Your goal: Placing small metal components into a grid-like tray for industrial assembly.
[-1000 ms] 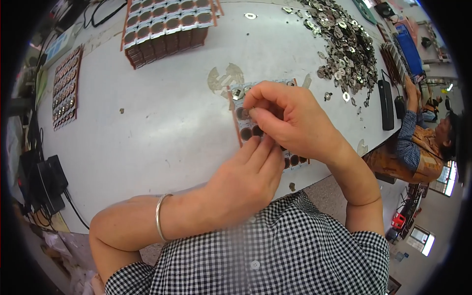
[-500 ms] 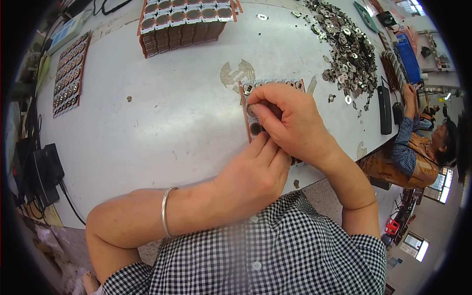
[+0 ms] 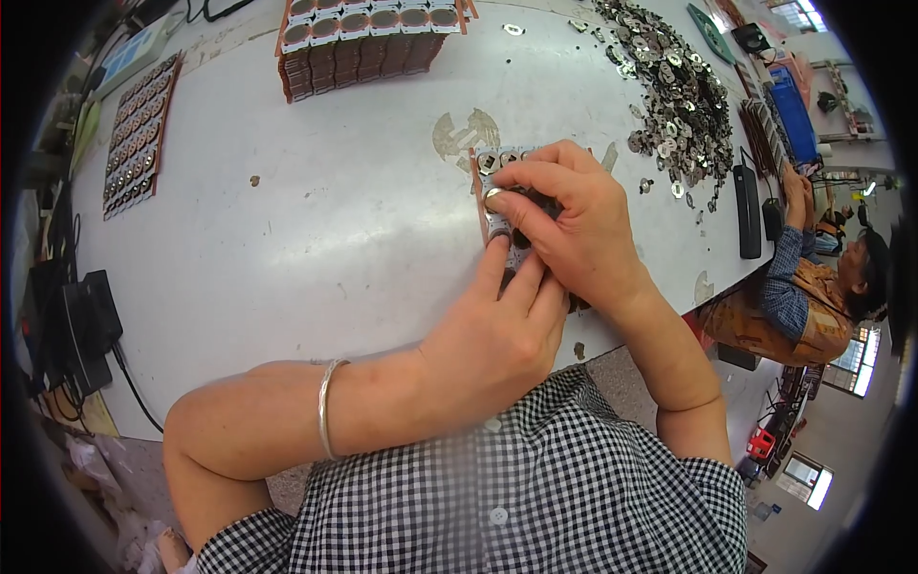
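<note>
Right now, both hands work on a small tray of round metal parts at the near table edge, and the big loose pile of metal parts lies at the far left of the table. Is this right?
Not quite. The head view shows the loose pile of metal parts at the far right of the table, not the left. Both the left hand and right hand do work on the small tray.

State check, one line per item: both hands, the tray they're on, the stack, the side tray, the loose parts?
Left hand: fingers pressing on small tray.
Right hand: pinching a round part over small tray.
Small tray: flat, mostly covered.
Tray stack: stacked, filled.
Side tray: flat, filled.
Metal parts pile: loose, scattered.
</note>
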### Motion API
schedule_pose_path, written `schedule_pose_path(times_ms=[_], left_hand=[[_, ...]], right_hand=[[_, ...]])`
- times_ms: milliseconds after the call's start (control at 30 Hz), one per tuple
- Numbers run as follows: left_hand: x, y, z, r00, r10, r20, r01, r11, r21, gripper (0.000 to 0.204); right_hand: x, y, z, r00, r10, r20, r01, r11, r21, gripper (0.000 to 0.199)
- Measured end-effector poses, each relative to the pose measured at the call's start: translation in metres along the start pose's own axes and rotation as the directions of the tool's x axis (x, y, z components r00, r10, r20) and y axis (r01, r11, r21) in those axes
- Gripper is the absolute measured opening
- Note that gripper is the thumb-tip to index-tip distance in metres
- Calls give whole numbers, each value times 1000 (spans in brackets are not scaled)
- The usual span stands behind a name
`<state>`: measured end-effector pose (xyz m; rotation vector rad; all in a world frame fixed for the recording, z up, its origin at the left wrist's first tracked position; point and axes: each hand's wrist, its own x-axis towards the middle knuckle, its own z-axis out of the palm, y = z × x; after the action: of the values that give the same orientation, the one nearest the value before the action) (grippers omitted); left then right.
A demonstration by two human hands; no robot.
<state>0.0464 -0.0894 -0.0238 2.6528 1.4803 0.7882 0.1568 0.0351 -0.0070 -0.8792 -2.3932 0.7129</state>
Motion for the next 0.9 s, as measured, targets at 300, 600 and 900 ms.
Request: schedule_pose_path(times_ms=[300, 600, 900], left_hand=[[-2, 3, 0, 999, -7, 34, 7, 1000, -4, 44], [-2, 4, -2, 998, 3, 56, -2, 1000, -23, 43], [3, 2, -8, 991, 39, 130, -40, 999, 9, 44]], right_hand=[[-3, 1, -3, 999, -32, 44, 32, 999, -2, 22], [-4, -4, 0, 995, -90, 48, 95, 990, -109, 22], [-5, 5, -7, 985, -135, 104, 142, 988, -60, 23]])
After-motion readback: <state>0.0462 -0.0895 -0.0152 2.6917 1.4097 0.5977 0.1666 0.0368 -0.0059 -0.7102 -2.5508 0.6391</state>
